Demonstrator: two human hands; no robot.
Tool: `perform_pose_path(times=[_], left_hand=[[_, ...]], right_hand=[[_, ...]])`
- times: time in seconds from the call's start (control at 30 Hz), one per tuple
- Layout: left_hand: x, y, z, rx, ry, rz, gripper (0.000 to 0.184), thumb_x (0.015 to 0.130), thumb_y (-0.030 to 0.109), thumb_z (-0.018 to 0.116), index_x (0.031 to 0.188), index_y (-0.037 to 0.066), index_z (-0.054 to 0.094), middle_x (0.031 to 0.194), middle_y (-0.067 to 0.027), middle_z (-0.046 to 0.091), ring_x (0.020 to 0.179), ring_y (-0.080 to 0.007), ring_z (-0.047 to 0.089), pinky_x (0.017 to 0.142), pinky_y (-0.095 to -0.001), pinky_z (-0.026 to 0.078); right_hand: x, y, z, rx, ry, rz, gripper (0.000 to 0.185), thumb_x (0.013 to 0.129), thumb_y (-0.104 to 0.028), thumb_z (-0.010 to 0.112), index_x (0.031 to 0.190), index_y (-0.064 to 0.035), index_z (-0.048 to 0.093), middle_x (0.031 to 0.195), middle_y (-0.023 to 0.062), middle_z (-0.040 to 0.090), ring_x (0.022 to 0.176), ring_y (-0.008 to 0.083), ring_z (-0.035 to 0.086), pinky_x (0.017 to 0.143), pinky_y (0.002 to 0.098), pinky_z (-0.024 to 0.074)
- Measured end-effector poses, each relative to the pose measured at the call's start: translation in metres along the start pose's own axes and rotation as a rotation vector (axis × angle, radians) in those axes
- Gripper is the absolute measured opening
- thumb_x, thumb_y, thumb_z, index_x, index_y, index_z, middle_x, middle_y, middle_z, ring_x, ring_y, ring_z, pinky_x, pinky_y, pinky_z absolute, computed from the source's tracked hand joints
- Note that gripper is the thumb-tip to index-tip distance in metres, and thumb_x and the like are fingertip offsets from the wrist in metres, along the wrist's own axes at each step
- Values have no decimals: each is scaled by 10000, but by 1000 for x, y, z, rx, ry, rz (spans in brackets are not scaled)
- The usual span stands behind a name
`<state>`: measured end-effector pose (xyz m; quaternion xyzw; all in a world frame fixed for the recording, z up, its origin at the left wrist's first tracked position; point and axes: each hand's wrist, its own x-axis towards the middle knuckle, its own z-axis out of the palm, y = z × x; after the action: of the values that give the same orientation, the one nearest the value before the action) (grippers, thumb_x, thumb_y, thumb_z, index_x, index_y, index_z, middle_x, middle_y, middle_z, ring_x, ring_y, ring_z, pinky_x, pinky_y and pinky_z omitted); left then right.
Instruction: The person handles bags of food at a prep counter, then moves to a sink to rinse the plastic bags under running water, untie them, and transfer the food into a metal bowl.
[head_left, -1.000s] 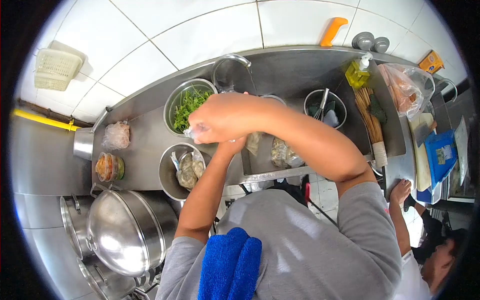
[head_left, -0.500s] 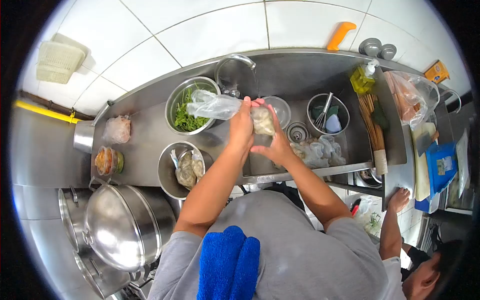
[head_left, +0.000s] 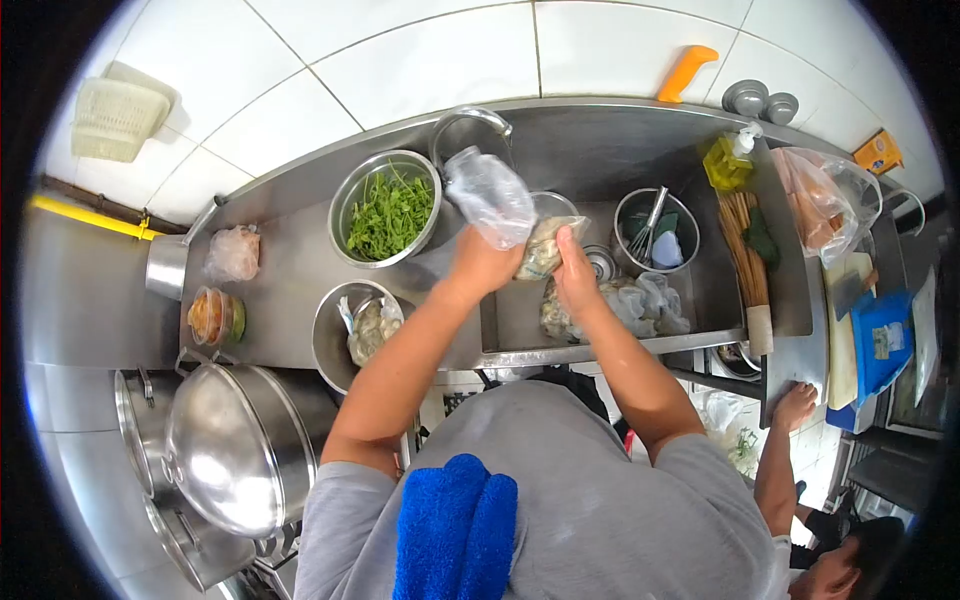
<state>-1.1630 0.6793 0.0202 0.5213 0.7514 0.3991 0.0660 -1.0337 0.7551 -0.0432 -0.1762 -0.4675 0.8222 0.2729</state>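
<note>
A clear plastic bag (head_left: 545,247) with pale, lumpy contents is held over the sink's left edge. My left hand (head_left: 484,264) is closed around its neck, and the loose upper end fans out above the fist. Against the bag's filled part, on the right, my right hand (head_left: 576,276) is closed with thumb and fingers. Just below that hand, several similar filled bags (head_left: 630,305) lie in the sink basin. A steel bowl of green leaves (head_left: 390,215) stands left of my left hand. Nearer my body, a steel pot (head_left: 328,345) contains more knotted bags.
The faucet (head_left: 470,115) arches behind the bag. A pot with a whisk (head_left: 650,228) stands in the basin, beside a soap bottle (head_left: 728,163) and a stick brush (head_left: 745,250). Large lidded pots (head_left: 225,450) are at left. Another person's hand (head_left: 796,404) rests on the right counter edge.
The bag's loose end has swung from pointing left to pointing up. Both hands have turned the bag, and its filled part is now tilted beside my left fist.
</note>
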Motion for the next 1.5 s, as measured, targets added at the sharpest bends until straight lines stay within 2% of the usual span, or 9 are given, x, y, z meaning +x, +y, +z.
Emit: perform_pose_path(times=[0.2, 0.47, 0.57, 0.7, 0.9, 0.97, 1.3, 1.4, 1.5], left_hand=[[20, 13, -42, 377, -464, 205, 242, 799, 270, 524, 879, 67, 626, 841, -175, 644, 774, -382, 610, 666, -467, 494], [6, -4, -6, -296, -76, -136, 363, 912, 373, 491, 943, 31, 611, 818, -161, 628, 703, -261, 593, 645, -370, 456], [7, 2, 2, -882, -75, -788, 375, 898, 357, 503, 907, -3, 608, 752, -78, 618, 574, -168, 552, 489, -279, 408], [0, -4, 6, -1059, -313, -982, 398, 897, 371, 498, 861, -11, 604, 714, -69, 617, 504, -180, 538, 464, -293, 403], [-3, 3, 8, -280, -384, -706, 352, 913, 343, 495, 854, 15, 606, 715, -109, 608, 579, -199, 573, 460, -346, 402], [-8, -3, 14, -195, 1, -13, 303, 911, 289, 523, 817, 13, 607, 696, -132, 595, 606, -260, 572, 527, -382, 413], [-9, 8, 8, -63, -38, 122, 285, 901, 281, 553, 822, 11, 600, 692, -127, 585, 667, -284, 580, 611, -416, 425], [-4, -3, 13, -280, 101, -110, 340, 909, 323, 534, 810, 3, 590, 650, -92, 574, 578, -224, 566, 516, -370, 420], [-4, 4, 7, -769, -172, -755, 354, 908, 332, 530, 760, 14, 572, 620, -56, 561, 440, -128, 494, 367, -255, 338]], right_hand=[[-9, -22, 20, 316, 23, 332, 596, 912, -558, 382, 1263, -83, 460, 1169, 55, 556, 1059, 193, 536, 873, 337, 430], [-12, -17, -14, 499, -474, 502, 752, 854, -567, 497, 1391, -89, 278, 1281, 114, 474, 1099, 229, 533, 909, 371, 440], [-29, -30, -8, -784, -137, -321, 1153, 586, -277, 835, 1440, -75, 87, 1416, 167, 278, 1206, 330, 441, 979, 415, 378], [-15, -44, -1, -1082, -128, -706, 1075, 576, -208, 837, 1416, -63, 182, 1385, 173, 333, 1234, 326, 411, 993, 411, 358], [-19, -31, -10, -715, -132, -347, 804, 640, -222, 801, 1295, -29, 376, 1253, 154, 484, 1155, 293, 479, 964, 366, 383], [-19, -25, -14, -429, -141, -221, 709, 747, -307, 728, 1306, -45, 379, 1174, 120, 541, 1100, 279, 517, 950, 348, 390], [-17, -17, -23, 691, -350, 628, 771, 824, -719, 335, 1231, -75, 448, 945, 112, 646, 714, 259, 655, 621, 359, 514], [-29, -14, -31, 393, -436, 453, 743, 815, -618, 510, 1297, -66, 389, 1059, 140, 609, 873, 273, 635, 743, 371, 505], [-40, -39, -8, -981, -59, -484, 899, 698, -270, 755, 1390, -31, 232, 1293, 178, 442, 1172, 272, 468, 970, 345, 373]])
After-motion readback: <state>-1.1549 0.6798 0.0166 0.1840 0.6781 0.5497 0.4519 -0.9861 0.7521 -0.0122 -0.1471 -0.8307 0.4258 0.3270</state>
